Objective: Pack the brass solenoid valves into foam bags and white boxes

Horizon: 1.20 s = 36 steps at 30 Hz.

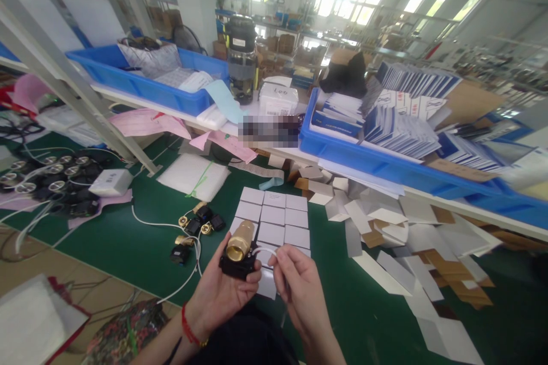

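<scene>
My left hand (220, 288) is wrapped round a brass valve (240, 242) with a black housing (235, 266) under it. The valve's threaded open end faces me. A white cable (265, 250) runs from the housing to my right hand (302, 282), whose thumb and fingers pinch it. Whatever lies of the cable past that pinch is hidden. Beneath and beyond the hands, flat white boxes (273, 215) lie in rows on the green table (329, 308). Left of the held valve sit several smaller brass and black valves (201, 219) with white cables.
Folded white cartons (385, 228) are heaped at the right. A shelf runs along the back, with a blue bin (334, 157) of booklets and another blue bin (158, 88). White foam sheets (192, 175) lie at centre left. More black valves (57, 177) crowd the far left.
</scene>
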### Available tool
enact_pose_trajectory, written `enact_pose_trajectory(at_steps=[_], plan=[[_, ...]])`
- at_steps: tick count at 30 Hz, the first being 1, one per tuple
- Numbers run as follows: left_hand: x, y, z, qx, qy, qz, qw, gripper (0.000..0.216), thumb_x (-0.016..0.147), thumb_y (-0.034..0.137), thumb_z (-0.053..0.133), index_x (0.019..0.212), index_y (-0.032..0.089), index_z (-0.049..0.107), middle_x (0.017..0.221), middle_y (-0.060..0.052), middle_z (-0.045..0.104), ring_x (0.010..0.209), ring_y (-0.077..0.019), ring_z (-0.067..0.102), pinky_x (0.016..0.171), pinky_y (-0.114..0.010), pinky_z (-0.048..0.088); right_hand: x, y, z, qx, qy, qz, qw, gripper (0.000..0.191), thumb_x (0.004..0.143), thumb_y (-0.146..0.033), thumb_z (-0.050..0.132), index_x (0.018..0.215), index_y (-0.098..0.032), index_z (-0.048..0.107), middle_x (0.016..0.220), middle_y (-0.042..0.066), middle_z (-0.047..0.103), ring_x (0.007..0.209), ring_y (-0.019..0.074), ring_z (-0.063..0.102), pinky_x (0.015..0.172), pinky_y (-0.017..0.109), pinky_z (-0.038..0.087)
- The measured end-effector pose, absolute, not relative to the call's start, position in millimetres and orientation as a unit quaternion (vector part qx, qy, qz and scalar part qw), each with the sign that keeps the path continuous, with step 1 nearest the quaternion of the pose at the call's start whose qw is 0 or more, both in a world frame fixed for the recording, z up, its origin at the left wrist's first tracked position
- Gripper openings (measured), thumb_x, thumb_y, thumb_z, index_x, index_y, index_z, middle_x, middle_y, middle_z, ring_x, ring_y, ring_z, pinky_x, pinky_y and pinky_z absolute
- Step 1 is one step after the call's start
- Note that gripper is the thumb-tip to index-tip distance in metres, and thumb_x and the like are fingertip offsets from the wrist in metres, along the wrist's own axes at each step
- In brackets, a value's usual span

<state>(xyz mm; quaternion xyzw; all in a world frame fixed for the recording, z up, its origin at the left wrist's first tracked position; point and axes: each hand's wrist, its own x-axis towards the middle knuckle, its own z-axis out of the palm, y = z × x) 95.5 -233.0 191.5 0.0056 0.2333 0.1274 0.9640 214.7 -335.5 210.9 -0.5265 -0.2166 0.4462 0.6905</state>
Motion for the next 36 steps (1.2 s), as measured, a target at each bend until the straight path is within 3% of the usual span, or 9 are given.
enact_pose_trajectory(at_steps=[5,9,14,18,21,24,28,32,36], plan=[[91.6,-236.1,203.3,0.089,0.203,0.137,0.965,0.028,0.097,0.035,0.056,0.09,0.011,0.068,0.068,-0.005,0.057,0.053,-0.0113,0.045,0.054,-0.019,0.042,205.9,-347.0,221.6,-0.522,-0.317,0.454,0.649,0.051,0.089,-0.064,0.067,0.071,-0.016,0.061,0.042,-0.006,0.042,0.038,0.0065,0.029,0.043,0.021,0.026],[90.2,-237.4,209.2,0.144,0.14,0.134,0.97,0.038,0.099,0.049,0.053,0.092,0.014,0.068,0.06,0.0,0.05,0.049,-0.0115,0.042,0.049,-0.019,0.038,202.3,-356.4,226.1,-0.507,-0.368,0.457,0.632,0.048,0.091,-0.061,0.066,0.07,-0.017,0.065,0.043,-0.006,0.041,0.038,0.0081,0.034,0.044,0.023,0.03],[94.1,-235.5,197.6,0.175,0.051,0.144,0.973,0.053,0.097,0.065,0.049,0.092,0.016,0.07,0.06,-0.003,0.055,0.052,-0.0119,0.047,0.051,-0.019,0.041,206.2,-365.0,231.0,-0.499,-0.43,0.472,0.586,0.05,0.092,-0.064,0.062,0.073,-0.018,0.07,0.045,-0.006,0.043,0.04,0.0092,0.041,0.046,0.024,0.032],[94.5,-232.2,190.3,0.214,0.007,0.171,0.962,0.054,0.097,0.065,0.048,0.095,0.016,0.07,0.061,-0.003,0.055,0.049,-0.0115,0.046,0.048,-0.019,0.038,212.0,-372.7,228.7,-0.547,-0.507,0.42,0.518,0.051,0.094,-0.066,0.058,0.076,-0.021,0.075,0.056,0.0,0.058,0.058,0.0158,0.056,0.065,0.029,0.042],[89.8,-229.9,191.5,0.246,0.019,0.195,0.949,0.053,0.096,0.064,0.049,0.093,0.015,0.069,0.063,-0.005,0.057,0.051,-0.0124,0.047,0.048,-0.02,0.038,215.7,-378.5,220.2,-0.578,-0.541,0.414,0.45,0.049,0.093,-0.067,0.058,0.08,-0.023,0.077,0.073,0.005,0.068,0.078,0.0214,0.06,0.078,0.032,0.043],[84.0,-228.0,197.7,0.271,0.066,0.224,0.934,0.047,0.096,0.059,0.054,0.092,0.014,0.068,0.068,-0.006,0.059,0.056,-0.013,0.052,0.054,-0.02,0.043,217.1,-380.9,212.1,-0.597,-0.532,0.444,0.403,0.043,0.092,-0.063,0.059,0.08,-0.024,0.074,0.078,0.005,0.069,0.083,0.0235,0.058,0.08,0.033,0.04],[80.6,-223.8,202.6,0.26,0.118,0.233,0.929,0.04,0.089,0.053,0.071,0.091,0.013,0.07,0.075,-0.006,0.063,0.063,-0.0137,0.058,0.058,-0.019,0.047,215.0,-377.5,209.4,-0.652,-0.477,0.457,0.372,0.029,0.091,-0.048,0.057,0.082,-0.024,0.071,0.07,0.002,0.062,0.079,0.023,0.056,0.086,0.035,0.038],[81.2,-220.2,202.4,0.244,0.181,0.245,0.921,0.039,0.082,0.051,0.08,0.089,0.013,0.071,0.079,-0.005,0.064,0.067,-0.0137,0.059,0.065,-0.021,0.051,215.2,-373.6,208.9,-0.624,-0.473,0.451,0.429,0.033,0.095,-0.046,0.049,0.092,-0.022,0.071,0.064,-0.001,0.057,0.065,0.0179,0.055,0.076,0.03,0.041],[82.0,-220.5,206.3,0.245,0.237,0.254,0.905,0.043,0.074,0.054,0.085,0.09,0.017,0.07,0.084,-0.003,0.065,0.075,-0.0168,0.06,0.071,-0.025,0.054,218.4,-369.2,197.5,-0.625,-0.485,0.403,0.46,0.036,0.1,-0.047,0.043,0.088,-0.021,0.066,0.064,-0.001,0.054,0.064,0.0161,0.053,0.065,0.027,0.038]])
